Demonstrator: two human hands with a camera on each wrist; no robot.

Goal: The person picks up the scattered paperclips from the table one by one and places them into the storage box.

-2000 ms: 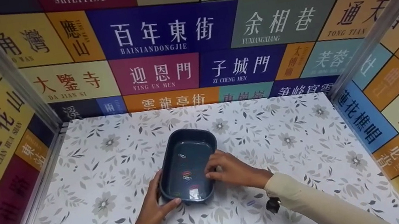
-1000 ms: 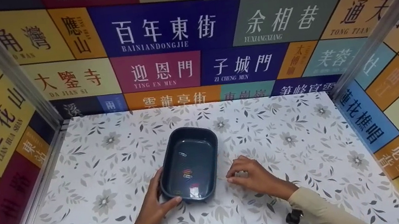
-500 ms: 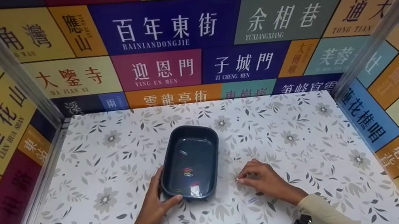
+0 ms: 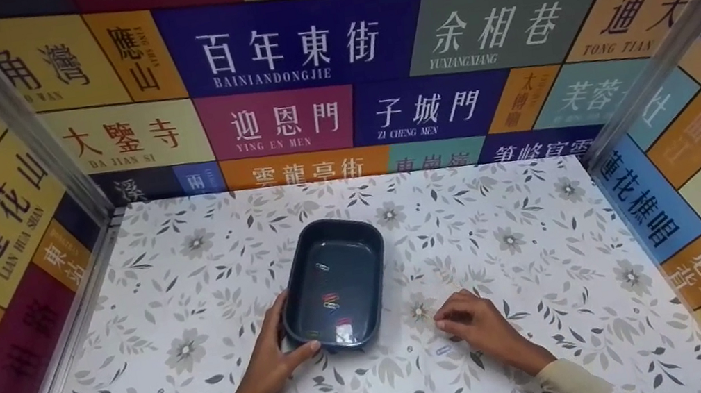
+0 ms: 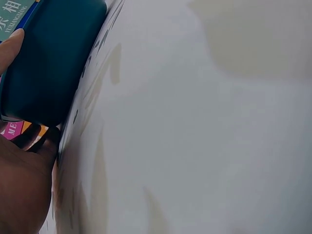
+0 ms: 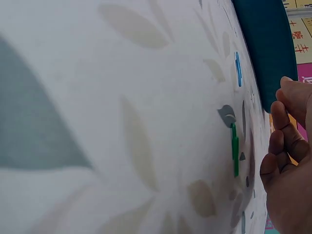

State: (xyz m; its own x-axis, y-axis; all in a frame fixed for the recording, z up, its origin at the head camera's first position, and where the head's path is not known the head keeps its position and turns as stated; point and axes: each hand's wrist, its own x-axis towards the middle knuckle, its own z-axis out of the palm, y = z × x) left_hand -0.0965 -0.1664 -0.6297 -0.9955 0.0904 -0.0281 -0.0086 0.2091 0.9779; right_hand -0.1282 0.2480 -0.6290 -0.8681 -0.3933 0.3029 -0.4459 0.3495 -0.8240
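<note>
A dark blue rectangular tub (image 4: 376, 270) stands on the table, with several coloured paper clips (image 4: 330, 301) lying on its bottom. My left hand (image 4: 268, 364) grips its near left corner, thumb over the rim and fingers along the side. In the left wrist view, the thumb and fingers touch the tub (image 5: 53, 63). To the right of the tub, my right hand (image 4: 488, 329) hovers low over the table with loosely bent fingers. Nothing shows between them. Close to that hand lie a blue paper clip (image 6: 238, 70) and a green paper clip (image 6: 235, 150).
The table (image 4: 198, 298) has a white covering printed with grey leaves and flowers, which makes small things hard to pick out. Panels with coloured lettering (image 4: 298, 43) rise at the back and both sides. Metal posts (image 4: 40, 126) stand at the corners.
My right hand has moved from over the tub's right rim to the table on the right, lower down. The left hand keeps its grip, and the tub stays nearly in place.
</note>
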